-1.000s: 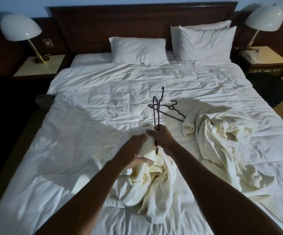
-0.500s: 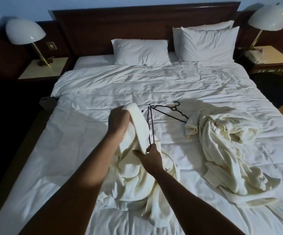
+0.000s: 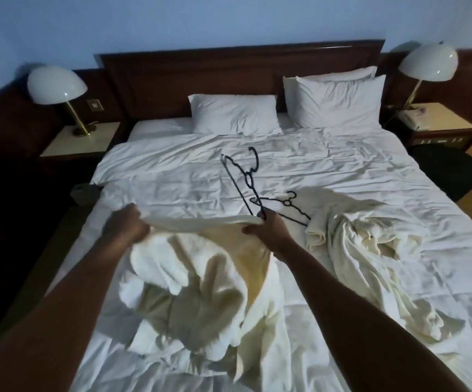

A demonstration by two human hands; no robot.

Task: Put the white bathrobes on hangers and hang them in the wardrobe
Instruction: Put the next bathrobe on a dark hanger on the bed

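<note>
— What's the biggest thing in front of you?

— The wide bed with rumpled white sheets (image 3: 356,162), dark wooden headboard (image 3: 189,72) behind it. I see open sheet to the left of my arms and up toward the three white pillows (image 3: 234,113). The bed's left edge drops into dark floor.

— And the robes?

— One cream-white terry bathrobe (image 3: 200,281) hangs between my hands, its upper edge stretched flat from one to the other, the rest slumping onto the sheet below. My left hand (image 3: 125,226) is clenched round that edge at its left end. My right hand (image 3: 268,229) grips the right end together with a thin black plastic hanger (image 3: 240,182), which sticks up and away from me, hook at the far end.

— The second robe?

— A crumpled cream bathrobe (image 3: 370,250) lies in a heap to the right of my right arm. Another black hanger (image 3: 288,206) lies flat on the sheet just beyond my right hand, touching that heap's near corner.
</note>
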